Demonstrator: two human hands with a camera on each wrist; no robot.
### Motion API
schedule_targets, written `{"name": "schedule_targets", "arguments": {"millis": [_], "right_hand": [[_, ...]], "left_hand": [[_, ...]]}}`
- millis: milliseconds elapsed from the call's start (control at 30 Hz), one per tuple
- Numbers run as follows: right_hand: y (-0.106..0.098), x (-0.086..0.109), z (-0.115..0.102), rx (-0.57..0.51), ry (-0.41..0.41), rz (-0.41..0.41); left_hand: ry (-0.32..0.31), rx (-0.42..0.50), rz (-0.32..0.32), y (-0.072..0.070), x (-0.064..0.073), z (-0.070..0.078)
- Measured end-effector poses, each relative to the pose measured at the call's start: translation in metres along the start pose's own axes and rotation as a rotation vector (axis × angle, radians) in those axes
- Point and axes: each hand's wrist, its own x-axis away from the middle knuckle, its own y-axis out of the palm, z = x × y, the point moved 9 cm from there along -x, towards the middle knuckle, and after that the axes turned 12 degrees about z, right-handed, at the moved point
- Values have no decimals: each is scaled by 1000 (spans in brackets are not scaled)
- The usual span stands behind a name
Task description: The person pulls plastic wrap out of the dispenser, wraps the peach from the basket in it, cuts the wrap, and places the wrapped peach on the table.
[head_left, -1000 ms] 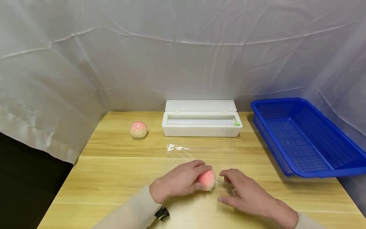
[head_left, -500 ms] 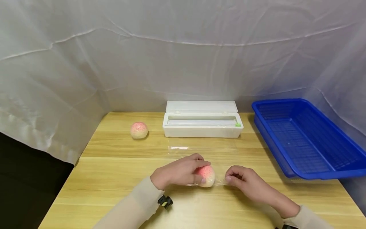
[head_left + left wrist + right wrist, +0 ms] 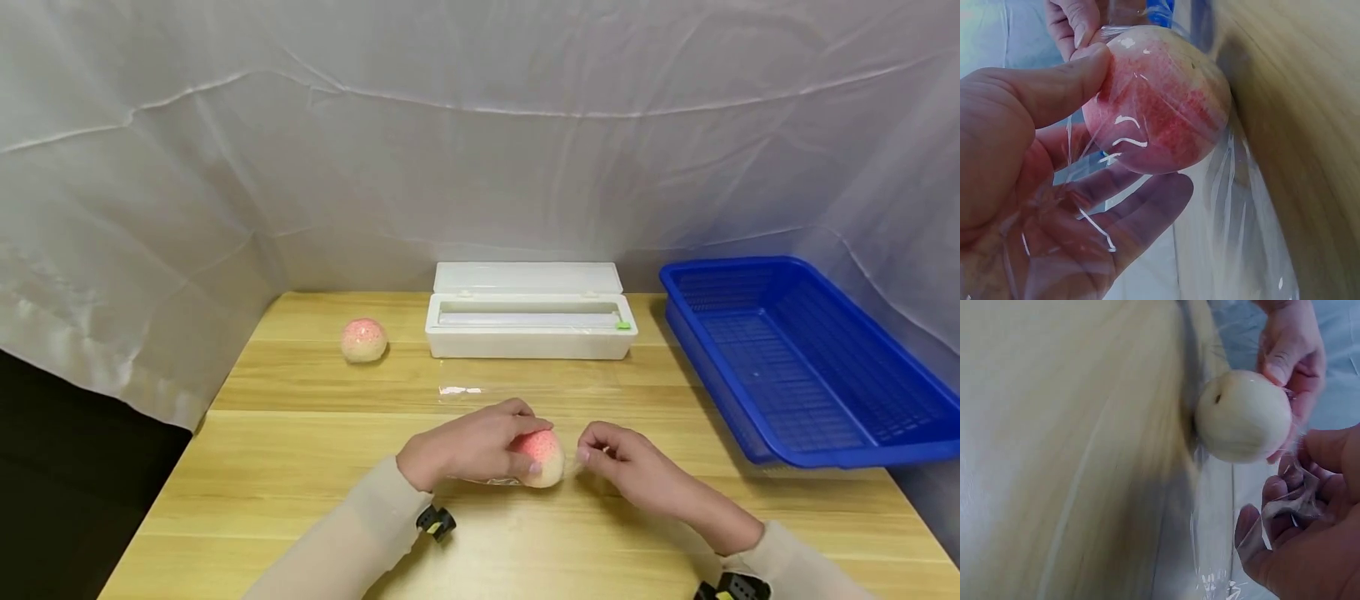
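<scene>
Since the frame half a second ago, the right hand [image 3: 637, 475] has come in a little closer to the peach [image 3: 543, 462], shortening the run of cling film [image 3: 1291, 506] between them. From my seat I can see that its thumb and forefinger are pinched together on gathered film, with the other fingers loosely curled around more of it. The left hand [image 3: 476, 446] grips the peach from its far side, thumb and fingers spread around the fruit through the film. The peach sits low at the front-middle of the desk [image 3: 300, 517]; I can't tell whether it touches the wood. I'd judge the wrapping about midway: film already covers the peach in the left wrist view, but it is slack around the left palm and its gathered end is not yet folded down. A flat stretch lies toward the open white dispenser box [image 3: 531, 344]; I can't make out whether it is joined to the roll [image 3: 527, 319]. A second peach [image 3: 363, 340], back left, glints as though wrapped, though I can't be sure. Closing the film around the held peach seems the work left, and the blue basket [image 3: 780, 457] stands well apart on the right.
</scene>
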Motion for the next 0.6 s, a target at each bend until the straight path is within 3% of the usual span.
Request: {"name": "schedule_targets", "arguments": {"millis": [167, 267, 367, 500, 600], "right_hand": [[-4, -5, 5, 84, -42, 100], [-16, -9, 14, 169, -83, 218], [-34, -12, 26, 228, -62, 344], [-61, -9, 39, 291, 23, 558], [-80, 0, 28, 340, -39, 777]], "left_hand": [[-51, 70, -32, -1, -4, -8], [-77, 99, -64, -3, -9, -15], [-104, 126, -90, -4, -14, -21], [-136, 187, -115, -4, -21, -27], [-140, 250, -135, -2, -27, -27]]}}
